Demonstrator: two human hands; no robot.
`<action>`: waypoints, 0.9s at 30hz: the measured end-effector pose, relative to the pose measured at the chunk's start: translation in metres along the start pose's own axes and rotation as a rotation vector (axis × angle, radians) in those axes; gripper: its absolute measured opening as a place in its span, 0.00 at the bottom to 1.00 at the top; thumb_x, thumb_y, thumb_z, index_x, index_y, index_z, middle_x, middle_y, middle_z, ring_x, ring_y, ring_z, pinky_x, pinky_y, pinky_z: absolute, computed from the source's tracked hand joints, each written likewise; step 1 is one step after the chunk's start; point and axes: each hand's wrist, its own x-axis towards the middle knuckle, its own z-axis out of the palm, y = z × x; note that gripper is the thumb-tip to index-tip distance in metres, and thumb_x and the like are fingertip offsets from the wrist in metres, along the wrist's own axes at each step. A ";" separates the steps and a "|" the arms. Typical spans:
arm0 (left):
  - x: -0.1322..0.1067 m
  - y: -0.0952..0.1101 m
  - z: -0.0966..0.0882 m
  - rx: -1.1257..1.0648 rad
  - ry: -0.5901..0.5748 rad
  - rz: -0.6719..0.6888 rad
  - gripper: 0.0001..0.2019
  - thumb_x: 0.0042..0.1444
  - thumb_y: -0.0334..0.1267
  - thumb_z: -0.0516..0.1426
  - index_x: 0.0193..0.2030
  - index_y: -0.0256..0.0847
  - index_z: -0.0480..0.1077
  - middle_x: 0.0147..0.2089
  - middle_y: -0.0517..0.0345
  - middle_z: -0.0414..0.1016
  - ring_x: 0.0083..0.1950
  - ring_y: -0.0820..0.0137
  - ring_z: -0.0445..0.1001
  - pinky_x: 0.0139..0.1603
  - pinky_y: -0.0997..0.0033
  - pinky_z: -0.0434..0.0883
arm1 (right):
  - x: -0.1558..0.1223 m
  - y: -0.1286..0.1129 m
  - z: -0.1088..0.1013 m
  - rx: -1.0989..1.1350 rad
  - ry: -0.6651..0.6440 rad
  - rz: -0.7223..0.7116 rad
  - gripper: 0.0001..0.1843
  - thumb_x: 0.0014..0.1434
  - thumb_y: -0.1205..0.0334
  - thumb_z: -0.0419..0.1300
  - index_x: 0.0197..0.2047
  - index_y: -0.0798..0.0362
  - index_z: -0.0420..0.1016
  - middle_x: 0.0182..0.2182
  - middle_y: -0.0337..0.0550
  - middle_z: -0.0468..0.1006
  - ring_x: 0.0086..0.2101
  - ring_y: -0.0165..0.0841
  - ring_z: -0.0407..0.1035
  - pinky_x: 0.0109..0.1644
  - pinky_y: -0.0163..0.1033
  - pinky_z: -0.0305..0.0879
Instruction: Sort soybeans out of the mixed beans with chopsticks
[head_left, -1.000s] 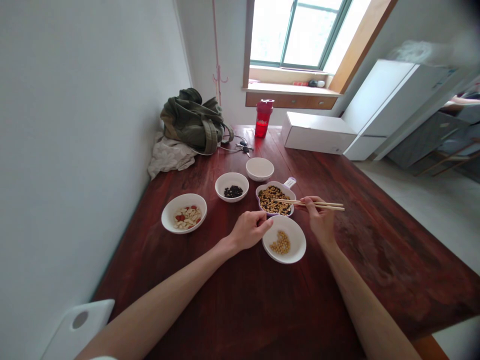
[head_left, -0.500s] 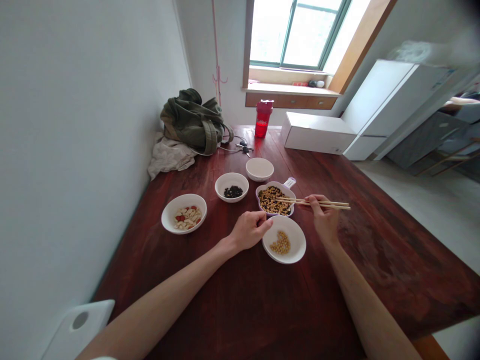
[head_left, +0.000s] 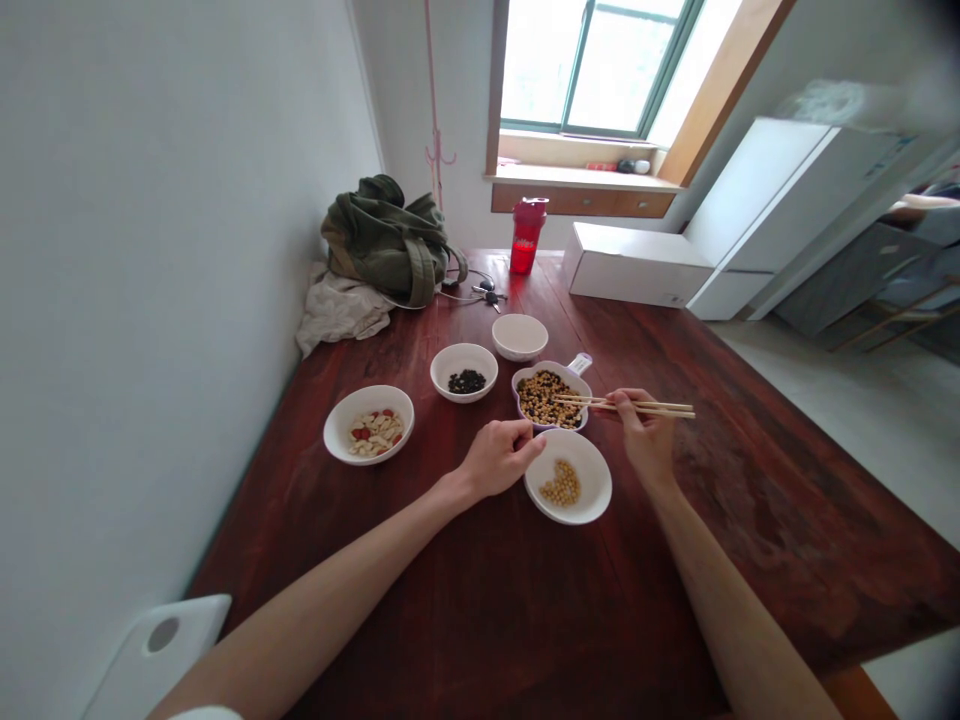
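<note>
Five small dishes stand in a loose arc on a dark reddish wooden table [head_left: 787,540], all within reach of a person's two bare arms. The person's hands are apart. The right hand [head_left: 646,435] pinches a pair of wooden chopsticks [head_left: 645,406] between thumb and fingers, holding them level so that their tips reach over a purple-rimmed white dish [head_left: 525,390] heaped with yellow soybeans and black beans; whether the tips touch a bean cannot be told. A white tab handle sticks out from the dish, with markings too small to read. The left hand [head_left: 499,458] holds nothing, curled loosely on the table just beside a white bowl [head_left: 592,490] with a small cluster of yellow soybeans. Farther left sit a white bowl [head_left: 484,372] of black beans, a white bowl [head_left: 337,425] of pale nuts and red pieces, and an empty white bowl [head_left: 520,335]. Past them, against the wall, lie a crumpled olive-green bag [head_left: 382,240], a pale cloth [head_left: 337,310] and a set of keys [head_left: 489,295]. A red bottle [head_left: 527,235] with a darker cap stands at the far end, its lettering unreadable, near a white box [head_left: 634,265] below a bright window [head_left: 585,70].
</note>
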 end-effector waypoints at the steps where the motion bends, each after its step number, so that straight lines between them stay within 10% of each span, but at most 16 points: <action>1: 0.000 0.000 0.000 -0.001 0.000 -0.001 0.21 0.65 0.48 0.53 0.24 0.39 0.57 0.23 0.65 0.58 0.26 0.76 0.57 0.29 0.73 0.51 | 0.000 0.002 0.000 -0.001 0.000 0.001 0.15 0.59 0.47 0.66 0.35 0.51 0.79 0.31 0.44 0.84 0.30 0.40 0.81 0.39 0.47 0.81; 27: 0.000 0.000 0.000 -0.008 -0.003 -0.004 0.21 0.64 0.48 0.54 0.24 0.39 0.58 0.23 0.65 0.58 0.26 0.76 0.57 0.29 0.73 0.53 | -0.001 -0.001 0.002 0.050 0.013 0.022 0.15 0.59 0.47 0.67 0.35 0.52 0.78 0.31 0.44 0.83 0.30 0.40 0.81 0.39 0.48 0.82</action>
